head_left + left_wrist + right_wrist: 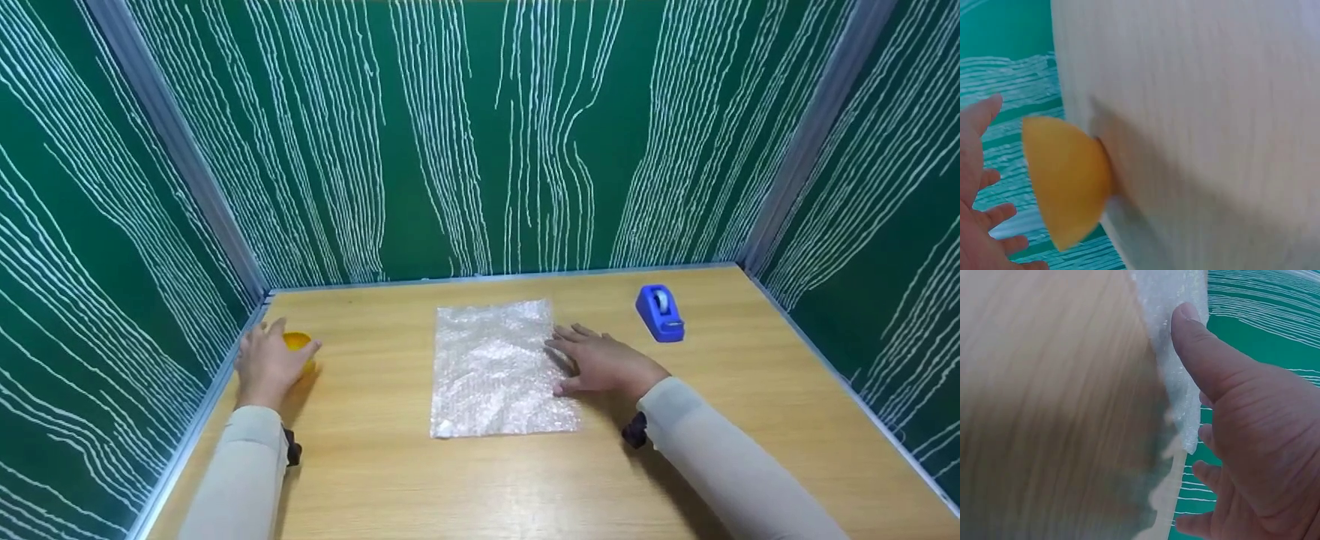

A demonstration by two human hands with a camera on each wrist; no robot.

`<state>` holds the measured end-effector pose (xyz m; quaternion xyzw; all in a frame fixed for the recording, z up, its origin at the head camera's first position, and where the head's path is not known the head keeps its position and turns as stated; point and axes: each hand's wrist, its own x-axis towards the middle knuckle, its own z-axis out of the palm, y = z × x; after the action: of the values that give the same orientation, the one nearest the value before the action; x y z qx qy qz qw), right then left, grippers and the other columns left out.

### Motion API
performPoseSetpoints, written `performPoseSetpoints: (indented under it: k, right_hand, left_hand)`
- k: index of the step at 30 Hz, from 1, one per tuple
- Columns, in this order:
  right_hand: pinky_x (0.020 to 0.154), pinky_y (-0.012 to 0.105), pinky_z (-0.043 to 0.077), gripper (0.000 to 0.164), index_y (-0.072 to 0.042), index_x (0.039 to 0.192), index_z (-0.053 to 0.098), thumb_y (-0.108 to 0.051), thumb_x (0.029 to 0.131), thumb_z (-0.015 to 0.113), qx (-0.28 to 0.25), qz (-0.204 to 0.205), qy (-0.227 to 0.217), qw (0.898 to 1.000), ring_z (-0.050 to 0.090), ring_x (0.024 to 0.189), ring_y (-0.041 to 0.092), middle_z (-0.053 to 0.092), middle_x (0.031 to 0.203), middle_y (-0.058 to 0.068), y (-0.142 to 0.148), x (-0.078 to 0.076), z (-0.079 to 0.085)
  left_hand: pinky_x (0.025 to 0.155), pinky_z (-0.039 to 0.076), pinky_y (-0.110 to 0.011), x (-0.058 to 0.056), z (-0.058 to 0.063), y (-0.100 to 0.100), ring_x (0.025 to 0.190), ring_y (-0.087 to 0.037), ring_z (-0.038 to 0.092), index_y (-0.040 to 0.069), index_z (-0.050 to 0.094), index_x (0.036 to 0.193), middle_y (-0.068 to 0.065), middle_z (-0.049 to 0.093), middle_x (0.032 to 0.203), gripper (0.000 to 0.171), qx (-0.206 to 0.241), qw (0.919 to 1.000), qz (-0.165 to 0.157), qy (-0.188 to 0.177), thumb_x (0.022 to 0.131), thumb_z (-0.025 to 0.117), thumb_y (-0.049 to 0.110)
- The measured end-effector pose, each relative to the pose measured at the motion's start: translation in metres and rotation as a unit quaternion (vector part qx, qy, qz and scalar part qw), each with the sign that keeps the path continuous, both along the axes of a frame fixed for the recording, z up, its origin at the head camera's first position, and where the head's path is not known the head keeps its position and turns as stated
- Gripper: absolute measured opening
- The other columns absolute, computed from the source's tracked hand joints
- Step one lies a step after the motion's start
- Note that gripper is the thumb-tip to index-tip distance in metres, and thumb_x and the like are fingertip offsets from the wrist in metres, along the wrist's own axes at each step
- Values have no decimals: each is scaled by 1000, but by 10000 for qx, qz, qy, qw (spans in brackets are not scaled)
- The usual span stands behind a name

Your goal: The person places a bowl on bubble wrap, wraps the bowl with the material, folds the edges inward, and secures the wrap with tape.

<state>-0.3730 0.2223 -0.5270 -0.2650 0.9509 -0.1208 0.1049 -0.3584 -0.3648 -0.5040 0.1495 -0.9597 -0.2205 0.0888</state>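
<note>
A yellow bowl (297,341) stands on the table near its left edge. My left hand (271,363) hovers over and beside it, fingers spread; in the left wrist view a gap shows between the fingers and the bowl (1067,180). A sheet of bubble wrap (495,375) lies flat in the middle of the table. Over its right edge my right hand (604,364) reaches with fingers apart and nothing gripped. In the right wrist view the thumb overlaps the bubble wrap (1171,343), and the hand casts a shadow on the wood.
A blue tape dispenser (660,313) stands at the back right of the table (480,487). Green panels (510,150) with white wavy lines enclose the back and both sides, joined by grey corner posts (180,142).
</note>
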Motion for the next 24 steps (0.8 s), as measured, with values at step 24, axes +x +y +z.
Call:
performPoseSetpoints:
  k: [24]
  right_hand:
    - [138, 71, 28, 87, -40, 173, 48, -61, 97, 85, 293, 274, -448, 9982, 27, 175, 43, 32, 188, 0, -2, 2, 11]
  left_hand:
    - [126, 38, -75, 10, -6, -25, 143, -52, 36, 4, 25, 179, -36, 36, 164, 133, 535, 9978, 75, -397, 87, 85, 77]
